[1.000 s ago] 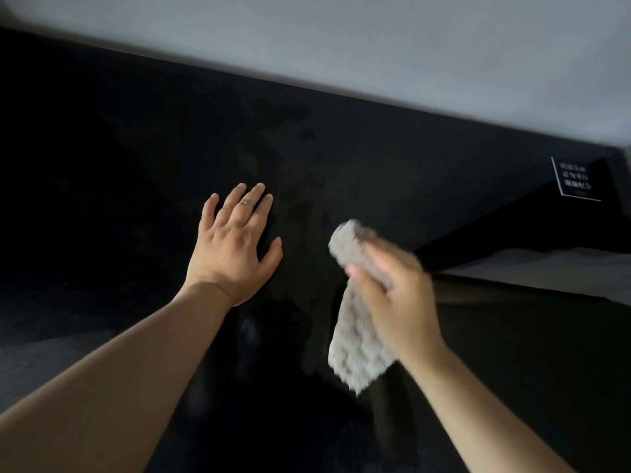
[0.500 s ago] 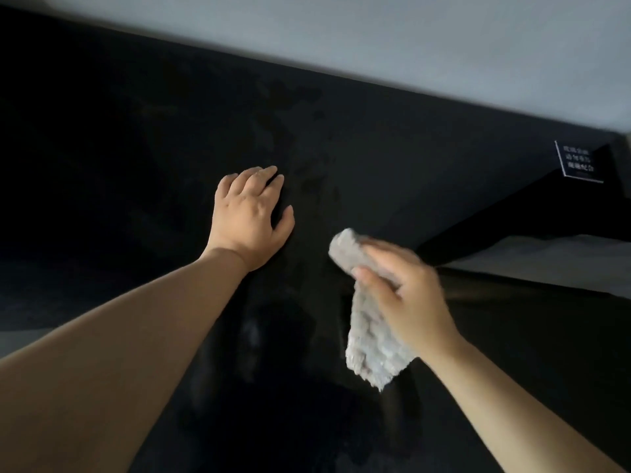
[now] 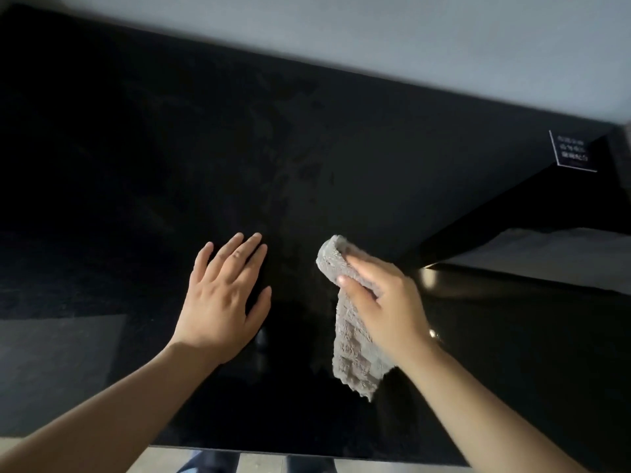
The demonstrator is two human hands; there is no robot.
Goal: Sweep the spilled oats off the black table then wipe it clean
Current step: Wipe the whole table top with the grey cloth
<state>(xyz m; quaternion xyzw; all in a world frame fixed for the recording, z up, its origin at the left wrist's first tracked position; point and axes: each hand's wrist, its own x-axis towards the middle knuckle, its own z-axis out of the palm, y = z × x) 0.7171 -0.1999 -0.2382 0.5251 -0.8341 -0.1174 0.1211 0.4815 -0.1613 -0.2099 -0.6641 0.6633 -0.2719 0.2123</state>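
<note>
Left hand point(image 3: 223, 298): flat, fingers spread, on black table point(image 3: 392, 158). Right hand point(image 3: 386, 305): gripped grey cloth point(image 3: 351, 336), tail hanging.

- The black surface point(image 3: 102, 172) shows faint smears point(image 3: 293, 179) beyond the left grip point(image 3: 222, 295).
- The left grip lies flat on it, fingers straight.
- A small label point(image 3: 573, 151) lies far right of the right grip point(image 3: 386, 302).

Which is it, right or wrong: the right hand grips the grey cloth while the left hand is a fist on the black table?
Wrong: the head view shows the left hand flat, fingers straight, on the black table. The right hand does grip the grey cloth.
</note>
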